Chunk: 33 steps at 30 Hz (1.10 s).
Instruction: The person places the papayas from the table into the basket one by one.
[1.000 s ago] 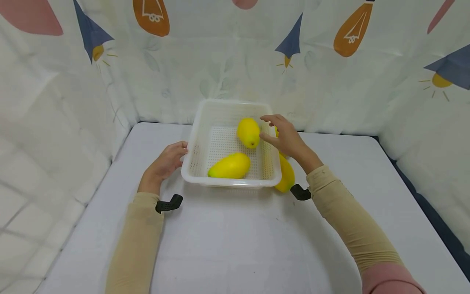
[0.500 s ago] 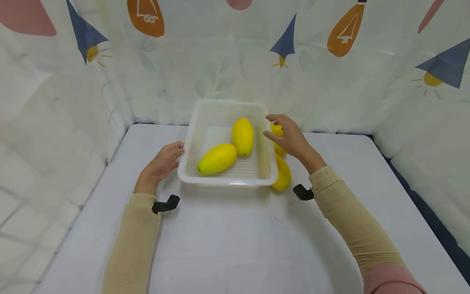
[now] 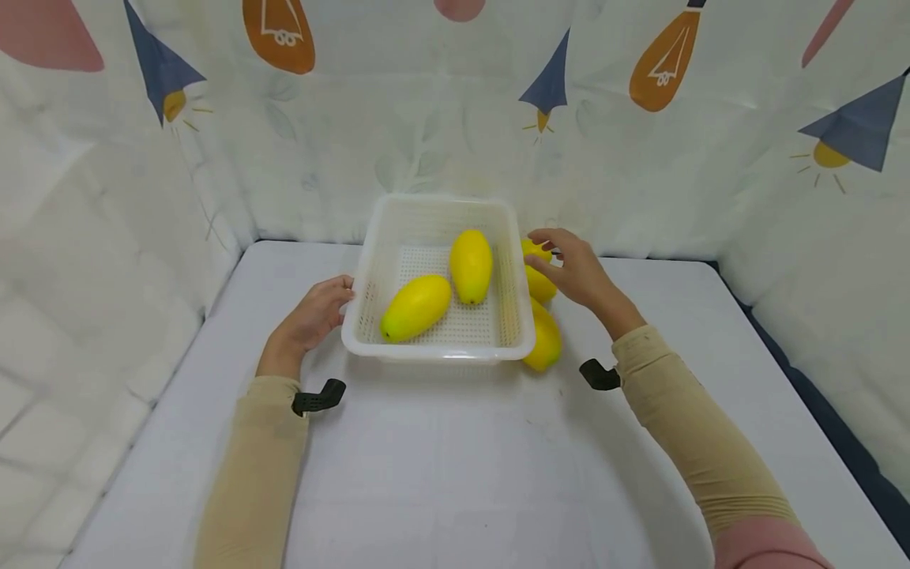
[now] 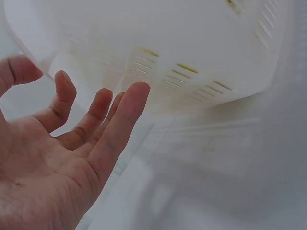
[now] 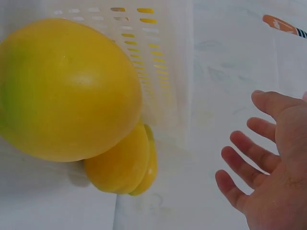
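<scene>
A white perforated plastic basket (image 3: 442,348) stands on the table with two yellow, mango-shaped fruits (image 3: 416,308) in it. My left hand (image 3: 313,316) is at its left side; the left wrist view shows thumb and index finger on either side of the rim, the other fingers loosely bent by the slotted wall. Against the basket's right wall lie more such yellow fruits, one in front (image 3: 543,340) and others behind it (image 3: 542,283). My right hand (image 3: 572,269) hovers beside these rear fruits, overlapping them in the head view. Its fingers are spread and hold nothing.
The table (image 3: 441,458) has a white cover. Behind it and at both sides hangs a pale printed curtain (image 3: 426,118), close behind the basket. A black wrist mount (image 3: 320,397) sticks out from each sleeve.
Inside the basket, the far fruit turned lengthwise and the near one rolled left and farther back. My right hand drew back rightward from over the basket. My left hand stayed at the rim.
</scene>
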Available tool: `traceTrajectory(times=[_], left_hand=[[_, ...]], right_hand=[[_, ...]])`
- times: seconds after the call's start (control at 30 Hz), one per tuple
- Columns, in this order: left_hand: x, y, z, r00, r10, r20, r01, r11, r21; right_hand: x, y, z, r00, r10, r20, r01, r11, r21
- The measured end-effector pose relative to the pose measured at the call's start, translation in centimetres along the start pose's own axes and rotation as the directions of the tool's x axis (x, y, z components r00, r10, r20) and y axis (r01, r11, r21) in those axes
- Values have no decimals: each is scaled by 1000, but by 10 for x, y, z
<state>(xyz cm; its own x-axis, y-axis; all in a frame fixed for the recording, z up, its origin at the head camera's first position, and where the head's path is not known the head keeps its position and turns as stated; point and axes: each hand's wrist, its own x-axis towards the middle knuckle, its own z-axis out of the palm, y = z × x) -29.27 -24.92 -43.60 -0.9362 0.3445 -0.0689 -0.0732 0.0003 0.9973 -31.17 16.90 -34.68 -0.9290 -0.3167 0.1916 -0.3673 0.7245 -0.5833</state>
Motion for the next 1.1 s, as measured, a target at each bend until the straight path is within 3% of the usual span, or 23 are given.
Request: traceTrajectory(times=[0.87,1.1], left_hand=[[-3,-4,-2,1000,11,1,-11,1000,-4],[0,-4,-3,999,40,10,-40,999,-11]], right_hand=[[-15,10,3,999,35,1,-35,999,7],[-20,12,-3,1000,19,-3,-20,1000,-6]])
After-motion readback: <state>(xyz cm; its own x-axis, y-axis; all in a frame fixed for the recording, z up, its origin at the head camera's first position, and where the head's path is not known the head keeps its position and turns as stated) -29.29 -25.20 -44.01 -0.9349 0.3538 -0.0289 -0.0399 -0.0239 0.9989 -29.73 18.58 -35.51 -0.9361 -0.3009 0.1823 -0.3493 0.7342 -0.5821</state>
